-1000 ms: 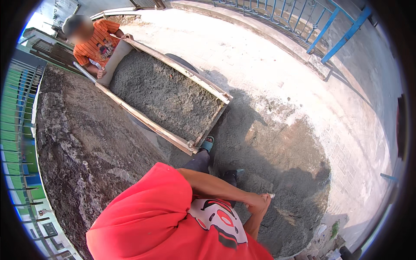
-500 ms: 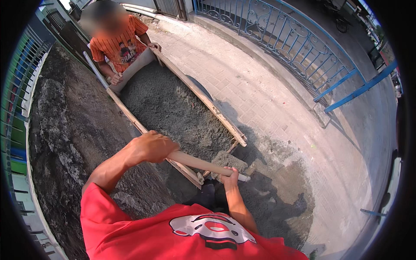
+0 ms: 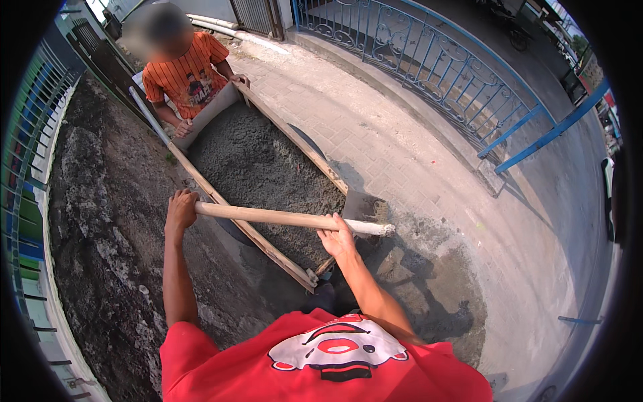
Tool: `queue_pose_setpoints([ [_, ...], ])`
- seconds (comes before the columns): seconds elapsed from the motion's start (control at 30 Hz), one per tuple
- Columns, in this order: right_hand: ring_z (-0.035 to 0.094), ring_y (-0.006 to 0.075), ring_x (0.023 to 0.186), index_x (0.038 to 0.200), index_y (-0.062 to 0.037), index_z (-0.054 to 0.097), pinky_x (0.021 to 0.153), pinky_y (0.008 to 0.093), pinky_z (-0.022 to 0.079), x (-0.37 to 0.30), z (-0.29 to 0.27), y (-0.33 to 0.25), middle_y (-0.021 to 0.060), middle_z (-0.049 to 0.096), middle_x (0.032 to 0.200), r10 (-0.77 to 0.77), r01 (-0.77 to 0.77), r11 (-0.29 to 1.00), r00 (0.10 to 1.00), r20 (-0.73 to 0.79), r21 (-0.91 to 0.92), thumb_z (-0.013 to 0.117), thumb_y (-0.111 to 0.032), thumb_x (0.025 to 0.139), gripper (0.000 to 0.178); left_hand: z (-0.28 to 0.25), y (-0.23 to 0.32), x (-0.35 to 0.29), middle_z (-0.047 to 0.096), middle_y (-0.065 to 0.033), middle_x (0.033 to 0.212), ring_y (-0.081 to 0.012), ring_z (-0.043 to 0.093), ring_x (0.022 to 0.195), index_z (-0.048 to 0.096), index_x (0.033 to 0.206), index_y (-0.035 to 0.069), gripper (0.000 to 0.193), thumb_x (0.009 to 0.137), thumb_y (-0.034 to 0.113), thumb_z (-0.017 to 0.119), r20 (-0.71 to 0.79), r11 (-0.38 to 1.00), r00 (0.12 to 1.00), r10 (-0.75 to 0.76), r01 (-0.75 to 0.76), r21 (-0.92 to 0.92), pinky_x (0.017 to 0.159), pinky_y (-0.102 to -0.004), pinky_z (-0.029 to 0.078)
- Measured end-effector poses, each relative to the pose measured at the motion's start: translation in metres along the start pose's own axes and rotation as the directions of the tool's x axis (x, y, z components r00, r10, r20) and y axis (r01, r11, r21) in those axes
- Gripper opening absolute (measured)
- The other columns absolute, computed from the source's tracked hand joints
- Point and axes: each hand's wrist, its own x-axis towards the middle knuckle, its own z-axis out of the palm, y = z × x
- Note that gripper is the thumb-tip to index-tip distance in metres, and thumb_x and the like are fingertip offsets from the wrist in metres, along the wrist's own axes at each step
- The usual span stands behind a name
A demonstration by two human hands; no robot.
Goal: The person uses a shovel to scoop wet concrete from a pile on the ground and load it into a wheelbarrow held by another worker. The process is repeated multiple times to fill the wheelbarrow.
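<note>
The left hand [image 3: 181,209] gripped the wooden handle [image 3: 268,214] at its left end, fingers wrapped round; the right hand [image 3: 339,238] held it farther right, fingers curled. It crossed above the cart [image 3: 207,187], near end.

A bright red fabric T-shirt [image 3: 231,362] fills 6 o'clock, its short left sleeve [image 3: 187,345] at 7 o'clock. Across the chest spreads a white, black-outlined cartoon-face print [image 3: 338,356] with a red oval [image 3: 337,346] mid-face, a black block shape [image 3: 345,373] beneath. The left hand [image 3: 181,209], at 9 o'clock, and right hand [image 3: 338,236], near centre, are bare.
</note>
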Motion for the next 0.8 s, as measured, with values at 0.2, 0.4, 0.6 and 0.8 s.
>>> queue_pose_setpoints([
  [0.2, 0.058, 0.021, 0.092, 0.095, -0.0133, 0.055, 0.09, 0.0439, 0.044, -0.116, -0.28, -0.137, 0.0008, 0.059, 0.092, -0.203, 0.333, 0.94, 0.722, -0.662, 0.075, 0.066, -0.024, 0.083, 0.02, 0.169, 0.247, -0.106, 0.065, -0.0113, 0.106, -0.0295, 0.061, 0.105, 0.067, 0.102, 0.015, 0.028, 0.075, 0.019, 0.063, 0.525, 0.908, 0.743, 0.416, -0.368, -0.199, 0.092, -0.048, 0.044],
  [0.4, 0.051, 0.0175, 0.064, 0.083, -0.0118, 0.049, 0.064, 0.0346, 0.048, -0.259, -0.426, -0.141, 0.0015, 0.048, 0.071, -0.538, 0.845, 0.502, 0.473, -0.698, 0.185, 0.066, -0.028, 0.086, 0.024, 0.191, 0.415, -0.214, 0.067, -0.0166, 0.097, -0.0353, 0.064, 0.093, 0.064, 0.103, 0.013, 0.033, 0.075, 0.03, 0.069, 0.618, 0.643, 0.225, 0.753, -0.449, -0.62, 0.08, -0.0434, 0.05],
  [0.6, 0.05, 0.0191, 0.056, 0.079, -0.0089, 0.05, 0.051, 0.0369, 0.047, -0.28, -0.449, -0.083, 0.0029, 0.046, 0.066, -0.18, 0.789, 0.317, 0.595, -0.784, 0.526, 0.069, -0.016, 0.079, 0.02, 0.126, 0.523, -0.275, 0.066, -0.0214, 0.086, -0.0412, 0.063, 0.084, 0.064, 0.096, 0.009, 0.024, 0.079, 0.026, 0.062, 0.689, 0.579, 0.129, 0.713, -0.662, -0.476, 0.073, -0.0483, 0.048],
  [0.8, 0.05, 0.0188, 0.056, 0.077, -0.0067, 0.051, 0.054, 0.0378, 0.048, -0.303, -0.491, -0.054, 0.0037, 0.046, 0.066, 0.023, 0.8, 0.159, 0.583, -0.812, 0.579, 0.068, -0.015, 0.081, 0.019, 0.17, 0.572, -0.277, 0.064, -0.0206, 0.08, -0.0427, 0.061, 0.08, 0.062, 0.088, 0.011, 0.022, 0.08, 0.031, 0.062, 0.689, 0.302, -0.067, 0.722, -0.865, -0.401, 0.068, -0.0511, 0.048],
])
